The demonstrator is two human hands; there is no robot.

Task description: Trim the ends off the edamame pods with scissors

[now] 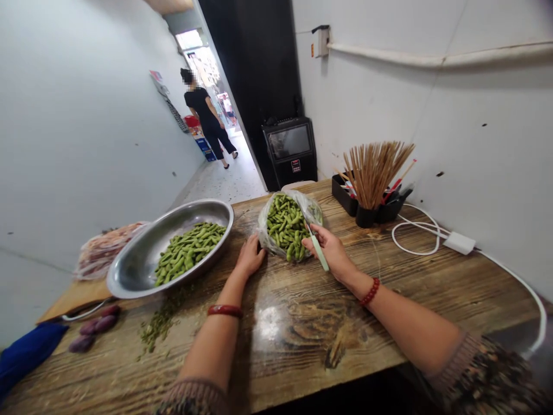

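A clear plastic bag (263, 222) stands open on the wooden table, filled with green soybean pods (285, 225). My right hand (330, 251) grips a small knife (319, 252) with a pale green handle, its thin blade pointing away over the pods. Just left of the bag, my left hand (250, 256) lies on the table with its fingers at the bag's edge; it is open and holds nothing visible. Farther left, a large steel basin (133, 262) sits tilted in view with many more pods (188, 253) inside. Small green trimmings (158, 328) are scattered below the basin.
A black holder (366, 217) with wooden chopsticks (375, 173) stands back right, near a white cable and adapter (459, 243). Purple-skinned bulbs (97, 327), a blue cloth (30, 351) and a bag of meat (108, 248) are left. Another person (207, 118) walks by the doorway.
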